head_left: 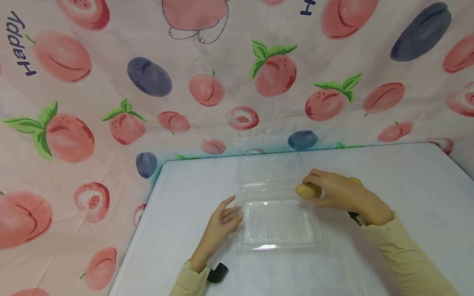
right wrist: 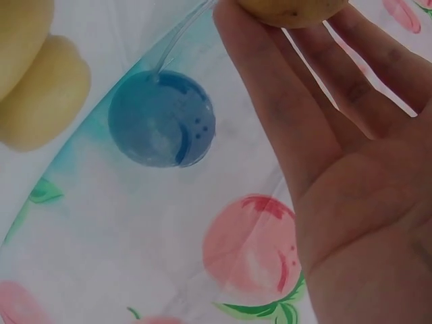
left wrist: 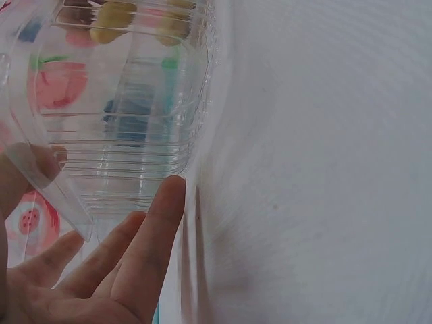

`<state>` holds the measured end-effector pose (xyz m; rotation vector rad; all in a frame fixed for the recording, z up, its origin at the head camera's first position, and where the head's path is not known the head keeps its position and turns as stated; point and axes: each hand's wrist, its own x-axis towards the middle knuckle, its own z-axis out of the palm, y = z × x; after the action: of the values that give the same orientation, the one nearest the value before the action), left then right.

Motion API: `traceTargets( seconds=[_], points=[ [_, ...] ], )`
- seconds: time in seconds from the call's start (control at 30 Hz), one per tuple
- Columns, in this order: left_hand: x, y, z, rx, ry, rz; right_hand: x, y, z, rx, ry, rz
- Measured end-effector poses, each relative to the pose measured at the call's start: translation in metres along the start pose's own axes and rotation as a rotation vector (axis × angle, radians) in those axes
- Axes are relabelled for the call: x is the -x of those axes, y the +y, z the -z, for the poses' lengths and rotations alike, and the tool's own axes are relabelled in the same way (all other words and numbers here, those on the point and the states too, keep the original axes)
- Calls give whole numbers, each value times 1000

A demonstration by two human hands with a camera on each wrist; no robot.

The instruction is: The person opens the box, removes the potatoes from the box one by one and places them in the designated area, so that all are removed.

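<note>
A clear plastic clamshell container [head_left: 275, 224] lies open on the white table, its lid [head_left: 270, 170] folded back towards the far edge. My right hand [head_left: 338, 193] pinches a yellow-brown speckled potato [head_left: 308, 191] at its fingertips, over the container's right far corner. In the right wrist view only the underside of that potato [right wrist: 293, 8] shows above the fingers. At the container's left rim is my left hand [head_left: 218, 228], fingers spread and mostly straight. From the left wrist, its thumb [left wrist: 30, 169] shows through the clear rim, and the fingertips lie along the outer wall.
Another yellow potato [head_left: 355, 181] shows partly behind my right hand; in the right wrist view pale yellow potatoes [right wrist: 47, 94] sit close together. A fruit-printed cloth [head_left: 222, 53] hangs behind the white table [head_left: 192, 185]. Black wrist mounts [head_left: 217, 272] jut out beside the sleeves.
</note>
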<state>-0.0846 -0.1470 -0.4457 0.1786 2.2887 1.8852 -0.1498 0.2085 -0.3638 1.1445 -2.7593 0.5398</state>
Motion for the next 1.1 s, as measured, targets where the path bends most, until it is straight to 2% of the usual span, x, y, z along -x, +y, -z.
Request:
traceTargets(
  seconds=[0.2, 0.47, 0.8, 1.1],
  points=[
    [0, 0, 0, -2, 1, 1, 3, 4, 3, 11, -18, -62],
    [1, 0, 0, -10, 3, -2, 9, 14, 5, -22, 20, -35],
    [1, 1, 0, -17, 8, 3, 14, 27, 8, -13, 26, -73],
    [1, 1, 0, -21, 13, 6, 17, 31, 12, -8, -4, -137]
  ],
)
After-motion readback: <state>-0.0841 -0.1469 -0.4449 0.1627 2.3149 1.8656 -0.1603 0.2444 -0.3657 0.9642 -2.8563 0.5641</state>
